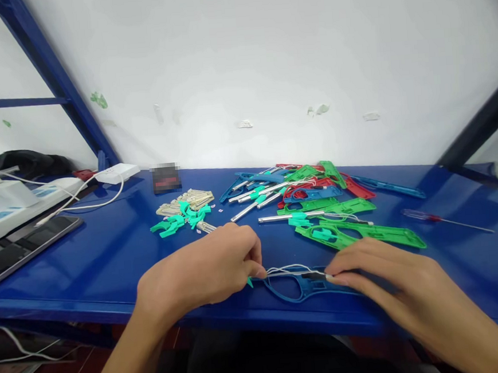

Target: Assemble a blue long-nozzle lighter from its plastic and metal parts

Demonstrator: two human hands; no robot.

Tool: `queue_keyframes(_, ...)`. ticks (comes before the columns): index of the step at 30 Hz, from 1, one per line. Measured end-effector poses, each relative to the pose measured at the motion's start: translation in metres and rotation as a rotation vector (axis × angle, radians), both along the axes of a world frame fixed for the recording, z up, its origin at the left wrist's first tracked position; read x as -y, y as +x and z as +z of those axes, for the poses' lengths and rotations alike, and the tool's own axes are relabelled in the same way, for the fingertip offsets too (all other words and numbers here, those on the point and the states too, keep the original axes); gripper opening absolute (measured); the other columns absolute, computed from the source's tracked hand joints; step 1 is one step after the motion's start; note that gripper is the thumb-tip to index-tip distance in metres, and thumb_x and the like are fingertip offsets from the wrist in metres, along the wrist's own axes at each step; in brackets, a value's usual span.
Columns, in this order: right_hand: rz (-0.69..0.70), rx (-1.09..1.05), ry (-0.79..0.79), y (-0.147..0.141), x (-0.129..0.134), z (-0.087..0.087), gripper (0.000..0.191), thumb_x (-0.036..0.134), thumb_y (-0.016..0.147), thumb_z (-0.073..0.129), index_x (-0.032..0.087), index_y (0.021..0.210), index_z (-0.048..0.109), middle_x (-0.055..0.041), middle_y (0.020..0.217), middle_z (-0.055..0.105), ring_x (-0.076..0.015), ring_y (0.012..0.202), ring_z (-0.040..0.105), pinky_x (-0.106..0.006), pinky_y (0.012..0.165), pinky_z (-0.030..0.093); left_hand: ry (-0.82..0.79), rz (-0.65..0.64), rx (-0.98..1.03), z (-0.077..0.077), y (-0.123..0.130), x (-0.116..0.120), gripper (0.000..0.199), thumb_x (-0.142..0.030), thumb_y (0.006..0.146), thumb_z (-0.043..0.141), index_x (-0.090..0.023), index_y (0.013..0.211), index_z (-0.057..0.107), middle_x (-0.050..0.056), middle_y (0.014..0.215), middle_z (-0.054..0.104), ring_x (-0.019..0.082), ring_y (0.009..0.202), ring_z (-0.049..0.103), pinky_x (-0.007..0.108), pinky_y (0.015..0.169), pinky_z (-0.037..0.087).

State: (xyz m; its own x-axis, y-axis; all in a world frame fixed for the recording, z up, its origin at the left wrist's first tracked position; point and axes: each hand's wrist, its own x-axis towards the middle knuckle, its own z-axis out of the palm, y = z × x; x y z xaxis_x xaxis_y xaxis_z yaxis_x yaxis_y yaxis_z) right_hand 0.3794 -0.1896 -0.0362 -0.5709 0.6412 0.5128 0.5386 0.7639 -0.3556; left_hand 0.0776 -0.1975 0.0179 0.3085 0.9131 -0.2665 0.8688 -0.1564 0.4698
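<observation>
Your left hand (203, 265) is curled, thumb and forefinger drawn together with no visible gap, apparently pinching the left end of the white wires (290, 268). Your right hand (380, 274) has its thumb and forefinger nearly meeting at the other end of the wires; whether they also grip anything beneath is hidden by the fingers.

The blue shell (314, 286) lies at the near edge of the table (109, 272), between your 2 sets of fingertips, with its open loop just right of the left fingers and its far end running under the right hand. A dark piece (314, 275) sits along the wires, just left of your right fingertips. A bit of teal plastic (249, 282) shows directly below the left fingertips.

Handling assessment: the shell appears to be thin moulded plastic, probably light and fairly stiff, with a smooth face that may slide on the glossy table. Its slim loop looks the weaker section; the broader body beside your right fingers should be the safer hold. The wires appear soft and springy, and their joints may be fragile. Grip them near the dark piece, lightly, without tugging.
</observation>
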Motion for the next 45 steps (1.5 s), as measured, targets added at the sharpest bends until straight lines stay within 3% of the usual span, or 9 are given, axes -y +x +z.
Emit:
queue_keyframes(7,0.046,0.018,-0.026,0.002,0.004,-0.005,0.016,0.039,0.111,0.061,0.038,0.105,0.076,0.0097,0.103,0.082,-0.0125,0.095,0.078,-0.022,0.09,0.059,-0.001,-0.004,-0.004,-0.002,-0.001,0.0,0.012,-0.031,0.098,0.068,-0.029,0.09,0.077,-0.001,0.095,0.076,0.023,0.094,0.07,0.035,0.079,0.048)
queue_keyframes(13,0.035,0.011,0.009,-0.002,0.004,0.0,0.027,0.048,0.11,0.059,0.037,0.099,0.08,0.0083,0.096,0.085,-0.0153,0.088,0.081,-0.026,0.082,0.063,0.015,-0.02,0.007,-0.002,-0.002,0.001,0.012,-0.031,0.098,0.067,-0.028,0.092,0.078,0.0,0.097,0.076,0.023,0.095,0.069,0.034,0.079,0.047)
queue_keyframes(18,0.012,-0.02,-0.073,-0.004,0.007,0.002,0.02,0.045,0.106,0.067,0.036,0.096,0.082,0.0057,0.094,0.085,-0.0177,0.087,0.081,-0.027,0.08,0.065,0.025,-0.041,0.016,0.001,0.0,0.002,0.013,-0.027,0.099,0.066,-0.026,0.092,0.077,0.001,0.098,0.076,0.023,0.096,0.068,0.034,0.08,0.046)
queue_keyframes(27,0.065,-0.017,-0.093,-0.004,0.008,-0.005,0.012,0.038,0.106,0.069,0.038,0.108,0.081,0.0063,0.102,0.086,-0.0184,0.093,0.08,-0.03,0.086,0.064,0.122,-0.152,0.063,0.005,0.001,0.003,0.024,-0.01,0.099,0.059,-0.029,0.098,0.075,-0.004,0.1,0.077,0.018,0.096,0.068,0.03,0.081,0.047)
queue_keyframes(35,0.093,-0.009,-0.072,-0.008,0.01,-0.004,0.018,0.034,0.108,0.066,0.039,0.116,0.081,0.0063,0.107,0.086,-0.0179,0.098,0.08,-0.031,0.091,0.063,0.162,-0.191,0.037,0.004,0.001,0.002,0.025,-0.009,0.097,0.06,-0.029,0.098,0.074,-0.003,0.101,0.075,0.02,0.097,0.067,0.032,0.08,0.045)
queue_keyframes(45,-0.048,-0.075,-0.026,-0.019,0.014,-0.001,0.034,0.056,0.107,0.062,0.036,0.098,0.087,0.0009,0.094,0.088,-0.0204,0.082,0.083,-0.029,0.075,0.069,0.18,-0.196,0.046,0.004,0.003,0.006,0.025,-0.007,0.097,0.058,-0.028,0.097,0.071,-0.003,0.104,0.074,0.021,0.099,0.066,0.032,0.082,0.044)
